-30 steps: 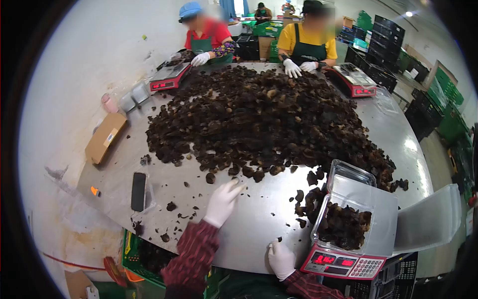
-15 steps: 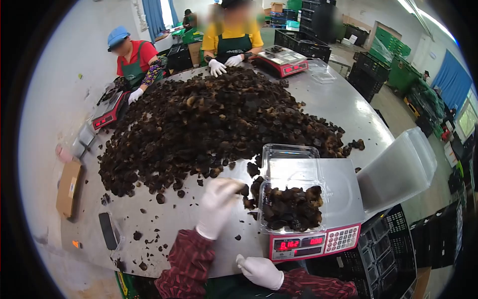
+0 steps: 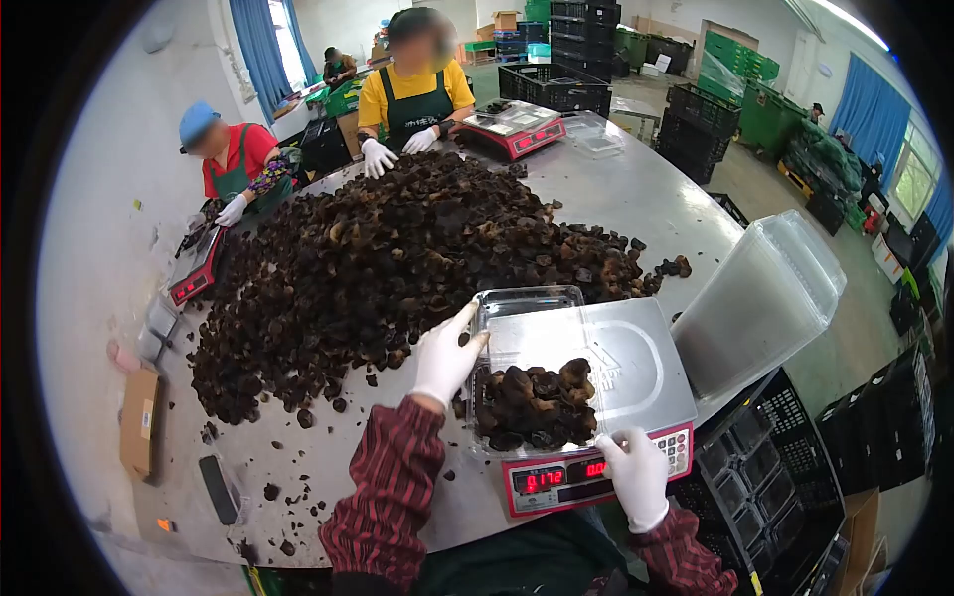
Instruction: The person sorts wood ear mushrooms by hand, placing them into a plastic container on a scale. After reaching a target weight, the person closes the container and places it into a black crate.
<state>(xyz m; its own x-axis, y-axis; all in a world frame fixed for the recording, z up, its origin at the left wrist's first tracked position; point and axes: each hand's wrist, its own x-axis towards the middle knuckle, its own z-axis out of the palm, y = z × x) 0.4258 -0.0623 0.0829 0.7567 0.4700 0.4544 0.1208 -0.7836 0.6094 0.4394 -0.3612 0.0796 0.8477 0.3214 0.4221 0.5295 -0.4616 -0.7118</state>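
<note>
A clear plastic clamshell box [image 3: 485,437] stands on the left part of a red-and-silver weighing scale [image 3: 636,348], its lid [image 3: 532,296] folded open toward the pile. Dark brown pieces that look like wood ear mushrooms [image 3: 537,402] fill its base. My left hand [image 3: 447,356], in a white glove, is at the lid's left edge, with the edge between thumb and fingers. My right hand [image 3: 638,477], also gloved, pinches the box's front right corner above the scale's panel. The red display [image 3: 545,479] reads about 0.172.
A large mushroom pile [image 3: 388,248] covers the middle of the metal table [image 3: 397,497]. Stacked clear boxes [image 3: 760,298] lean right of the scale, above a black crate [image 3: 765,477]. A phone [image 3: 219,490] lies left. Two co-workers stand across the table beside scales [image 3: 512,129].
My left hand has moved from beside the pile to the lid. My right hand has risen from the table edge to the box corner. The reading went from 0.162 to 0.172.
</note>
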